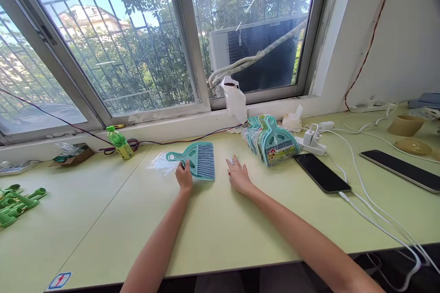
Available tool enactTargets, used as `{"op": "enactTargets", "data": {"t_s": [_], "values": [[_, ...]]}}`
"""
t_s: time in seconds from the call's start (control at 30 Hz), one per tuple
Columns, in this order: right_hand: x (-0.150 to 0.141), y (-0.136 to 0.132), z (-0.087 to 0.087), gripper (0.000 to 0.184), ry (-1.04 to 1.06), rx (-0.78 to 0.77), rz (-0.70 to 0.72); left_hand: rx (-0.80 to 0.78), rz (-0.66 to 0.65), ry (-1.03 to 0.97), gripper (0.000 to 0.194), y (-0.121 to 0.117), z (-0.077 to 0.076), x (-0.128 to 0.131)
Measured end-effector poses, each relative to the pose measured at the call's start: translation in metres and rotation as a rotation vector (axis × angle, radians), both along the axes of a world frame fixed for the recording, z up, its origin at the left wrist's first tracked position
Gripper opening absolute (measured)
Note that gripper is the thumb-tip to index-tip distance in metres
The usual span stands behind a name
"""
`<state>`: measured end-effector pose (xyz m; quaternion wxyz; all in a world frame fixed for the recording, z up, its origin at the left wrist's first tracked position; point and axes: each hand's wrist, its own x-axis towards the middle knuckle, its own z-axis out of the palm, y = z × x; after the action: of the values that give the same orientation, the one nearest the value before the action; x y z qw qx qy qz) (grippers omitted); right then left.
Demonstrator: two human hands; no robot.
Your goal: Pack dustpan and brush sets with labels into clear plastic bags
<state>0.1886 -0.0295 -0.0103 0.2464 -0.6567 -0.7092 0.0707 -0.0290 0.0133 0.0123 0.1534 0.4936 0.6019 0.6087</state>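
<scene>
A teal mini dustpan with a grey-bristled brush [205, 160] in it lies on the pale yellow-green table, its handle pointing left. My left hand [184, 176] grips its near edge by the handle, thumb on top. Under the handle spreads a clear plastic bag [158, 164]. To the right, my right hand [239, 177] rests on the tabletop with fingers apart. Its fingertips touch a small printed label [235, 160], mostly covered by the hand. Beyond that hand stands a row of bagged dustpan and brush sets [277, 144] with printed labels.
A black phone [323, 173] and a second dark device [402, 169] lie right, among white cables and a power strip [311, 144]. Left are a green bottle [119, 143], a small open box [74, 154] and green plastic parts [19, 203]. A window runs behind the table.
</scene>
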Motion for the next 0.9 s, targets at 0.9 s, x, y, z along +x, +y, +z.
{"op": "enactTargets", "data": {"t_s": [0.9], "values": [[-0.016, -0.025, 0.027, 0.013, 0.382, 0.699, 0.125, 0.603, -0.167, 0.85, 0.025, -0.068, 0.018, 0.049]]}}
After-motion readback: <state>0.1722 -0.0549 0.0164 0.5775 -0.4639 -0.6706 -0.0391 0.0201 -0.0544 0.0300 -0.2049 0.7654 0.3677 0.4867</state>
